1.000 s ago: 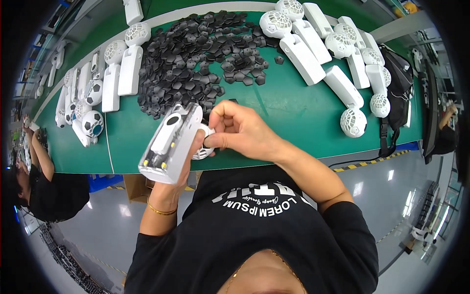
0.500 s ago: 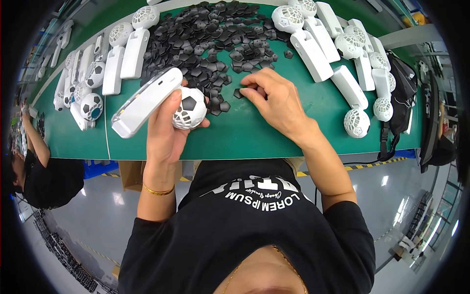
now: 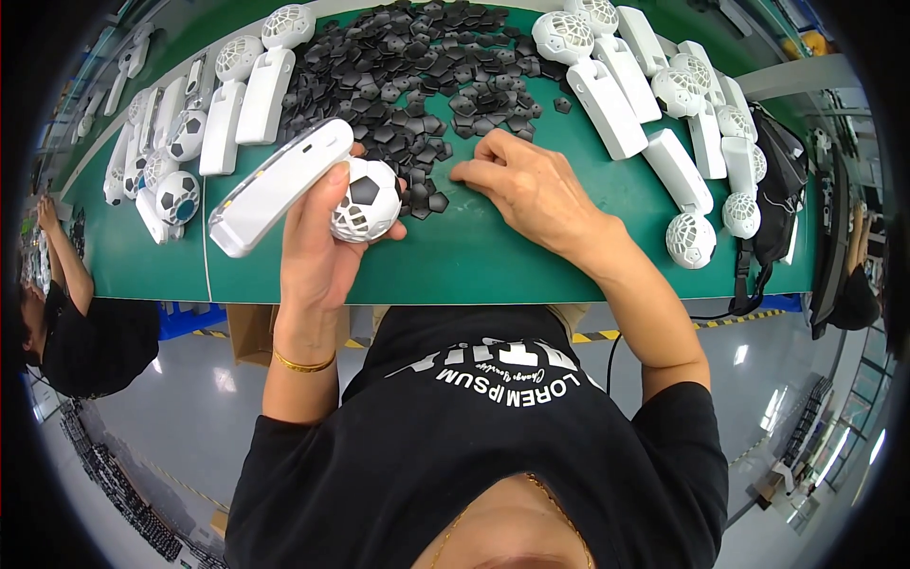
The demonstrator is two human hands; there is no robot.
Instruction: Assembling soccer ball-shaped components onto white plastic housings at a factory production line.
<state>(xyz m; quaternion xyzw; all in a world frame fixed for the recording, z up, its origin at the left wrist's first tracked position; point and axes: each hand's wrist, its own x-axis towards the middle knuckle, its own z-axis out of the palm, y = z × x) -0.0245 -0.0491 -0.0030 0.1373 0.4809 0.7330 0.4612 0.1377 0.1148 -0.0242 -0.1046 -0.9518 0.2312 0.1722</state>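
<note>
My left hand (image 3: pixel 315 248) is wrapped round a white handheld device with a long rounded body (image 3: pixel 277 192) and a football-shaped head (image 3: pixel 368 207). Black pentagon panels sit in parts of that head, while open lattice shows on its lower side. Over the green table, my right hand (image 3: pixel 538 197) has its fingers curled together, the tips down by the near edge of a pile of black pentagon pieces (image 3: pixel 398 66). Whatever is between those fingertips is hidden from view.
White devices with lattice ball heads (image 3: pixel 691 239) lie along the right; others, some with black panels (image 3: pixel 177 197), line the left. A black backpack (image 3: pixel 779 175) rests at the table's right end. Another person (image 3: pixel 100 346) is at far left.
The black pentagon piece seen at my right fingertips is out of sight now, and those fingers have closed further. My left hand and the device have shifted only slightly.
</note>
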